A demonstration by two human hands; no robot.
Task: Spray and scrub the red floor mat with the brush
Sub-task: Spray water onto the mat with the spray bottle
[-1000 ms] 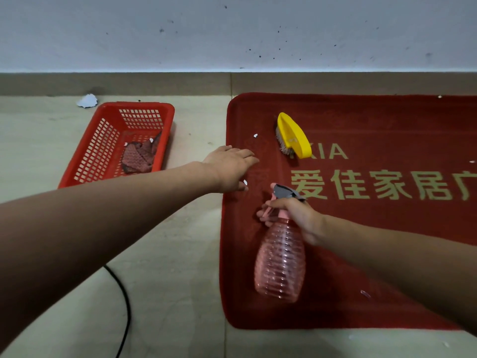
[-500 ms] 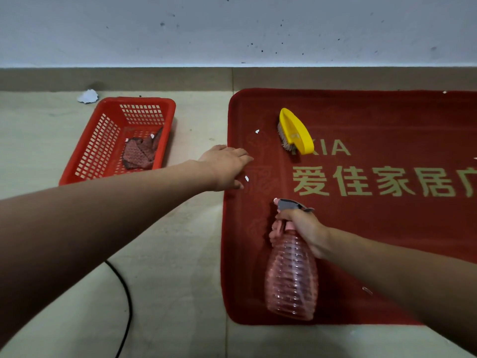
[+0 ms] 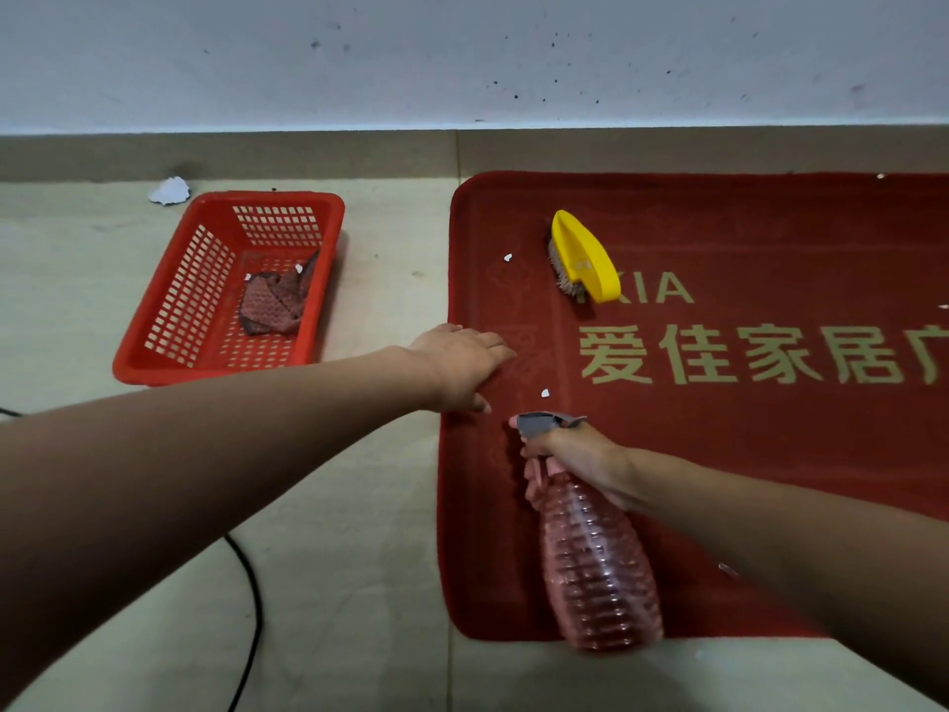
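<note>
Our right hand (image 3: 575,465) holds the pink spray bottle (image 3: 601,573) by its neck, with the fingers curled round it just under the grey top. The bottle is over the near left part of the red floor mat (image 3: 744,454), and its fat end points back at us, past the mat's near edge. Our left hand (image 3: 457,367) lies flat with straight fingers on the left edge of the mat, just beyond the bottle's grey top, and it holds nothing. A small white bit (image 3: 545,393) lies on the mat between the two hands. The yellow brush (image 3: 585,256) sits on the mat near its far left corner, well apart from both hands, with its bristles showing on the left side. On the floor to the left of the mat stands a red basket (image 3: 154,362) with a dark red cloth (image 3: 272,305) inside. A crumpled white scrap (image 3: 169,191) lies beyond the basket by the wall. A black cable (image 3: 251,608) lies on the floor left of the mat, close to us.
</note>
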